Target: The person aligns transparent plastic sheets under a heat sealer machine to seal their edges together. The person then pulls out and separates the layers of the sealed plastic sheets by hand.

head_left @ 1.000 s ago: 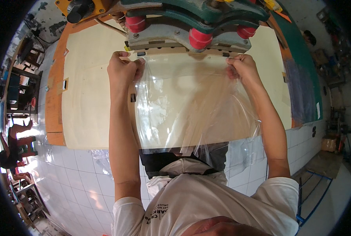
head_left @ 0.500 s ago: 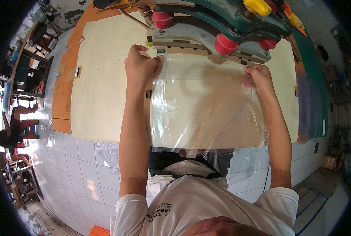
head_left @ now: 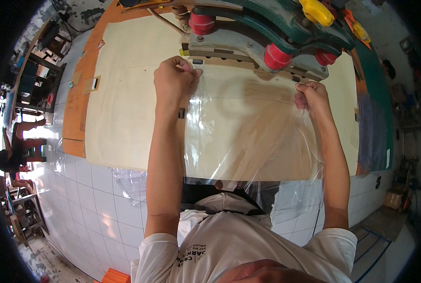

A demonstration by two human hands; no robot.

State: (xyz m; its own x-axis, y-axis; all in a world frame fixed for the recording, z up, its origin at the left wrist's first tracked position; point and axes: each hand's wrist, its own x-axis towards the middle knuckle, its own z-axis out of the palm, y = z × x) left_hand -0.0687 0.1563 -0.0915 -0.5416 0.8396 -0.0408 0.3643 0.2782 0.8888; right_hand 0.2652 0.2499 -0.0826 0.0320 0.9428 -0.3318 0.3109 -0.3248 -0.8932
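A clear plastic sheet (head_left: 248, 137) lies over the cream-coloured work surface (head_left: 125, 94), its near end hanging past the table edge in folds. My left hand (head_left: 176, 78) pinches its far left corner between thumb and fingers. At the far right corner, my right hand (head_left: 312, 96) grips the same sheet. The sheet's far edge runs between both hands, just in front of the metal bar (head_left: 262, 59) of a green press (head_left: 276, 28). Small dark stops are fixed on the surface near the sheet's left side and far edge.
Red knobs (head_left: 277, 56) and a yellow handle (head_left: 317, 12) sit on the press beyond my hands. Orange-brown wooden board (head_left: 73, 137) borders the cream surface on the left. More clear plastic (head_left: 130, 181) hangs below the table edge. Another person (head_left: 12, 151) is far off at the left.
Both hands keep their grip on the sheet's corners. The whole scene, hands included, has shifted slightly right and down in the view; the sheet lies almost the same against the press.
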